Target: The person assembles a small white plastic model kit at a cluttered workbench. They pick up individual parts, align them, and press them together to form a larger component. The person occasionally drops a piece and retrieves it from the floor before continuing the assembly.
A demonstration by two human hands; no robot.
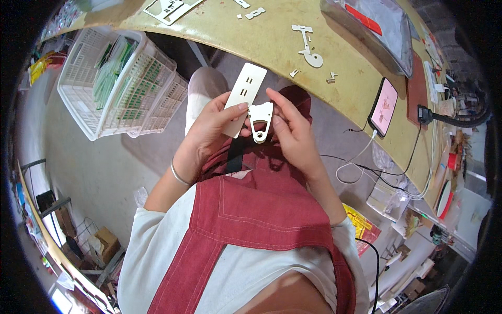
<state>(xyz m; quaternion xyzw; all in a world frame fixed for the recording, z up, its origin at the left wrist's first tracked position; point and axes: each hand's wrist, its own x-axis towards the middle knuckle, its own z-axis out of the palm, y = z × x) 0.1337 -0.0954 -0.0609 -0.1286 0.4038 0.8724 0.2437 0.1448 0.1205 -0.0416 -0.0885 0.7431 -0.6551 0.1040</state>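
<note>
**Pale cut-out parts being mated over the lap**

Left hand (209,123) pinches slotted rectangular plate (243,97). Right hand (293,133) grips small bracket with round eyelet (260,121), its top edge at the plate. Fitting step, by the look; next likely needs tabs lined with slots. Loose pieces lie on bench (261,36).

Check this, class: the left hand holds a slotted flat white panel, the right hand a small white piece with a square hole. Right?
Not quite. The head view shows the small white piece in the right hand has a round hole. The left hand does hold the slotted flat white panel.
</note>
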